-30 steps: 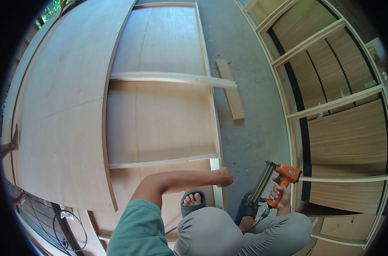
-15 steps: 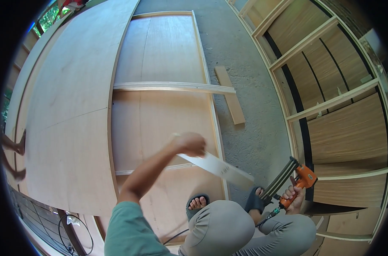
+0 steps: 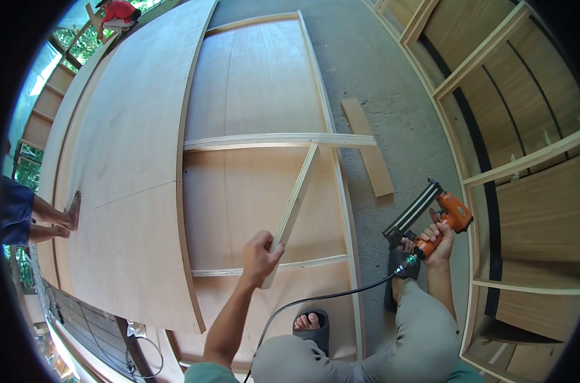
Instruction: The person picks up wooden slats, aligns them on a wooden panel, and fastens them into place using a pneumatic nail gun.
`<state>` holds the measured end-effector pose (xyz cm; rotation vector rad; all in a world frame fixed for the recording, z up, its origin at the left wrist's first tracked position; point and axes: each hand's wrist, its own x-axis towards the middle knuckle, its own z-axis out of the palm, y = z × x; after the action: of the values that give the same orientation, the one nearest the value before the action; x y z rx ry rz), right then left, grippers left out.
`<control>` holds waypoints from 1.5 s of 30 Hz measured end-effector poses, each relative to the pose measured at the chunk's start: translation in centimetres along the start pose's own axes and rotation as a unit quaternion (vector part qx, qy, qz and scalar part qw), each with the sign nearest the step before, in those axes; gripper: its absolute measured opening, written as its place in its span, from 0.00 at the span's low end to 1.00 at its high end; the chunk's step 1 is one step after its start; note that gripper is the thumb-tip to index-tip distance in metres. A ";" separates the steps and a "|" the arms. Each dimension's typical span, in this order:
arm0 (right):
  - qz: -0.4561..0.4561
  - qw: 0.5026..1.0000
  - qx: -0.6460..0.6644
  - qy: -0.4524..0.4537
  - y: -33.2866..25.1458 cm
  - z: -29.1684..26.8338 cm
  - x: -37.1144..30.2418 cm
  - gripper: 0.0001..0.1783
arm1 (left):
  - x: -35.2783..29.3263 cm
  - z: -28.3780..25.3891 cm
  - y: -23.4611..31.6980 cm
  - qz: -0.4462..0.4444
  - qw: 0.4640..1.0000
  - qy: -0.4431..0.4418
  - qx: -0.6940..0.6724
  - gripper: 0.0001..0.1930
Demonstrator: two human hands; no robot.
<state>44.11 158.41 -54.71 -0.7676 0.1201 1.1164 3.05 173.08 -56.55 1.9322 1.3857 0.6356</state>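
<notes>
My left hand [image 3: 260, 256] is closed around the lower part of a pale plywood strip [image 3: 294, 191]. The strip slants up and away over a framed panel [image 3: 271, 210], its far end close to a crosspiece [image 3: 283, 140]. Whether the two touch I cannot tell. Off to the right, my right hand [image 3: 438, 241] grips an orange and black nail gun [image 3: 454, 212] by its handle, the long magazine pointing up and left. A black air hose [image 3: 322, 297] runs from the gun's handle across my legs.
A large plywood sheet [image 3: 124, 159] covers the left side. On the concrete floor [image 3: 360, 64] lies a loose board [image 3: 368, 147], partly under the crosspiece. A wooden frame [image 3: 468, 179] stands on the right. Another person's legs [image 3: 53, 220] are at far left; someone in red [image 3: 117, 14] crouches at the back.
The plywood strip has swung from pointing right to pointing away from me, over the panel. My left hand is lower and further left. The nail gun has risen slightly; the view has shifted.
</notes>
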 end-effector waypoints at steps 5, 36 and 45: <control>0.079 0.995 0.001 0.068 1.3 -0.3 4.7 0.24 | 3.2 5.2 1.8 -0.054 0.997 0.048 -0.002 0.14; 0.174 0.961 0.172 -0.130 -4.2 7.8 23.9 0.25 | 7.3 9.0 12.2 -0.149 0.966 -0.053 0.202 0.34; 0.132 0.927 0.243 -0.252 -5.9 18.0 25.2 0.22 | 17.1 -0.4 20.5 -0.318 0.891 -0.325 0.013 0.21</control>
<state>55.67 187.39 -49.82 -0.0062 0.0615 1.4343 21.05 185.02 -40.75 1.3646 1.4346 -0.3240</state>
